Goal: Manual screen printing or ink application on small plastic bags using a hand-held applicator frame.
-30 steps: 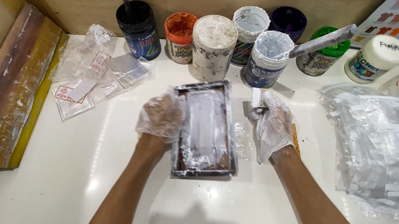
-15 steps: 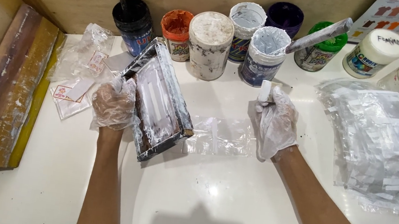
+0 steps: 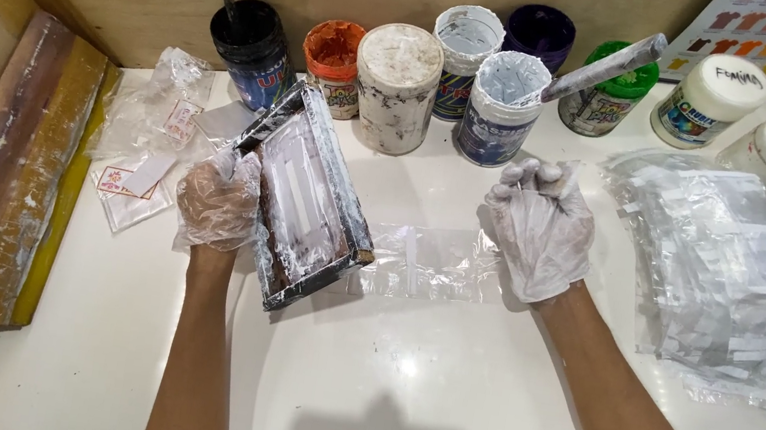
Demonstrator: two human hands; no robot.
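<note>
My left hand (image 3: 218, 201), in a thin clear glove, grips the left side of a small paint-smeared printing frame (image 3: 315, 195). The frame is tipped up on its right edge. A clear plastic bag (image 3: 426, 262) with a white printed strip lies flat on the white table (image 3: 400, 369), right of the frame. My gloved right hand (image 3: 539, 223) rests on the bag's right end with its fingers curled, holding that end. Whether anything else is inside the fist is hidden.
Several paint jars (image 3: 397, 86) stand along the back; one (image 3: 505, 107) holds a paint-coated stick. A heap of clear bags (image 3: 739, 268) lies at the right and a few more bags (image 3: 148, 129) at the left. A long wooden squeegee (image 3: 4, 179) lies far left.
The frame lay flat over the bag; my left hand has tipped it up and to the left, uncovering the bag. My right hand has shifted right onto the bag's end.
</note>
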